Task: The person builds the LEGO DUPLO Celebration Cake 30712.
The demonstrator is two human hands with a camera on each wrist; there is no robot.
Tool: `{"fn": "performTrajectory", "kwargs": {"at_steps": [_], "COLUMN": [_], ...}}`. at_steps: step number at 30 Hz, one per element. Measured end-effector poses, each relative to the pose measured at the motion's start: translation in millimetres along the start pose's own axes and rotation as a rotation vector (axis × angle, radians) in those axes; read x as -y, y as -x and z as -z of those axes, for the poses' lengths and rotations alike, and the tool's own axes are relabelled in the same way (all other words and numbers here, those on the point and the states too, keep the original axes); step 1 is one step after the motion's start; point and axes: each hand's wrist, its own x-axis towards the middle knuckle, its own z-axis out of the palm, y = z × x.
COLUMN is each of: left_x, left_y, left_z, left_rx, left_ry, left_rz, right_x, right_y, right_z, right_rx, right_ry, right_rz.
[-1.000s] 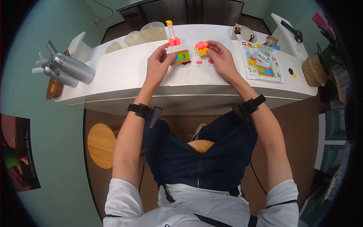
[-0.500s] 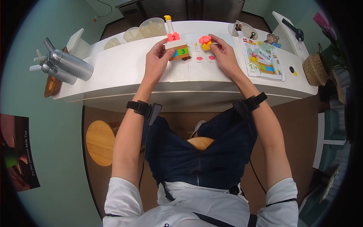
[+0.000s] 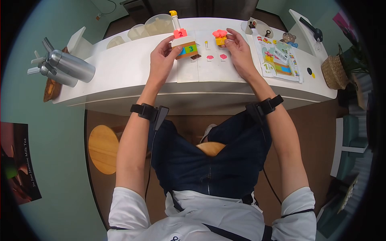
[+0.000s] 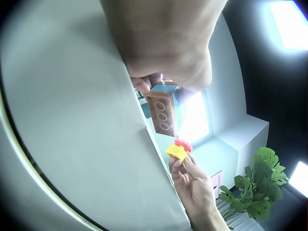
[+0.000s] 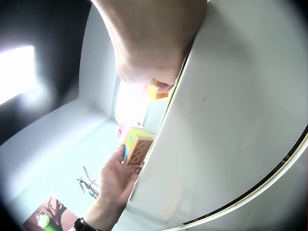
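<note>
My left hand holds a toy block cake by its left side, thumb across the front. The cake has a brown base, blue and green blocks with a 3, a white layer, a pink block with a 2, and a white candle with a yellow flame on top. In the left wrist view the hollow underside of its brown base shows, tilted up. To the right, my right hand pinches a yellow block topped by a pink scalloped block. The two builds are apart.
Under the hands lies a printed sheet with small block pictures. A toy bag lies to its right, near a wicker basket. Translucent tubs stand at the back left. Metal canisters are at the left end.
My right hand has carried the yellow block with its pink top a little right and away from me, uncovering the candle picture on the sheet. The left hand keeps its hold; the view has shifted slightly.
</note>
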Motion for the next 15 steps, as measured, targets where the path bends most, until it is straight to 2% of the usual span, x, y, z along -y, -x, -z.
{"fn": "performTrajectory", "kwargs": {"at_steps": [8,10,15], "left_x": [0.7,1.6,3.0], "left_y": [0.8,-0.3,-1.3], "left_z": [0.7,1.2,1.8], "left_rx": [0.004,0.003,0.003], "left_ry": [0.0,-0.01,-0.012], "left_rz": [-0.001,-0.001,-0.007], "right_x": [-2.1,0.7,3.2], "right_y": [-0.8,0.7,0.3], "right_z": [1.8,0.4,1.1], "right_rx": [0.019,-0.062,-0.009], "right_ry": [0.011,-0.014,0.049], "right_rz": [0.059,-0.022,0.027]}}
